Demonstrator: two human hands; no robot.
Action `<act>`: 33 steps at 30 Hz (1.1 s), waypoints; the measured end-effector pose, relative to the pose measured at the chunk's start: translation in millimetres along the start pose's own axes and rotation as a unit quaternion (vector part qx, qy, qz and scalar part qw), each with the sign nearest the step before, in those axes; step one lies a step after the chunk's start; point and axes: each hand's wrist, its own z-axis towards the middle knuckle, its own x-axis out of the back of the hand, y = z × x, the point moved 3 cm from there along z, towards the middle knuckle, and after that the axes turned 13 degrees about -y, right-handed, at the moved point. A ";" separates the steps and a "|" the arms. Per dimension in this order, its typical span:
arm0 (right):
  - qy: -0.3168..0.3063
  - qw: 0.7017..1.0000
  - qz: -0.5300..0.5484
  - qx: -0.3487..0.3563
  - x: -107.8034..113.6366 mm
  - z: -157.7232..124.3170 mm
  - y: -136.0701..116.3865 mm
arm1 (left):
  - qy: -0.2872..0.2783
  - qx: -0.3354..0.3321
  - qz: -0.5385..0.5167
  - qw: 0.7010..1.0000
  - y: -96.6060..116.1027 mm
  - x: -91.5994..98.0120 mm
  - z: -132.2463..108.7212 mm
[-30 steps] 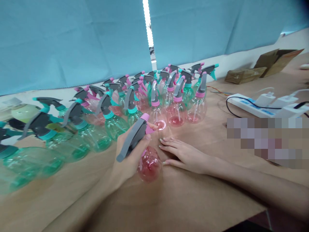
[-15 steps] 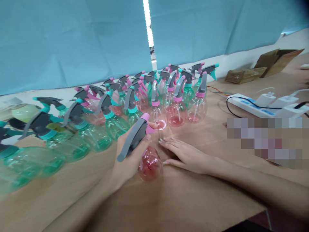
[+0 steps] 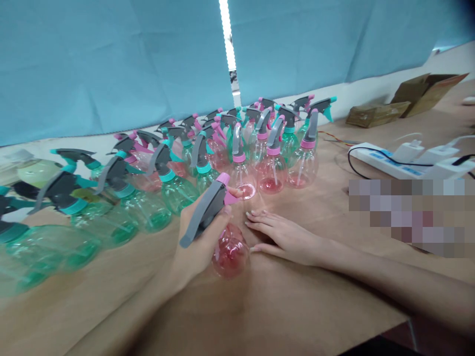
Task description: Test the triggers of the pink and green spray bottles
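Note:
My left hand (image 3: 195, 242) is wrapped round the neck of a pink spray bottle (image 3: 228, 249), which stands on the brown table (image 3: 282, 301). Its grey trigger (image 3: 202, 212) points down to the left and its pink nozzle sits at the top. My right hand (image 3: 284, 235) lies flat on the table just right of the bottle, fingers stretched out and together, its fingertips close to the bottle. Nothing is under or in that hand.
Several pink spray bottles (image 3: 272, 168) and green spray bottles (image 3: 174, 185) crowd the table behind and to the left. A white power strip (image 3: 404, 160) with plugs and cables lies at the right. Cardboard boxes (image 3: 419, 96) sit far right. A blue curtain (image 3: 111, 64) hangs behind.

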 end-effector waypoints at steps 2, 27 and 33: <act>0.002 1.000 0.002 -0.001 0.0 -0.1 0.1 | -0.008 -0.005 0.004 1.000 -0.9 1.0 0.8; 0.015 0.999 0.031 0.005 0.4 -2.0 -1.0 | -0.008 -0.003 -0.034 0.999 2.9 -0.9 -0.4; 0.021 0.998 0.058 0.003 -0.1 -2.5 -1.9 | -0.001 -0.013 -0.028 1.000 1.2 -2.7 -2.5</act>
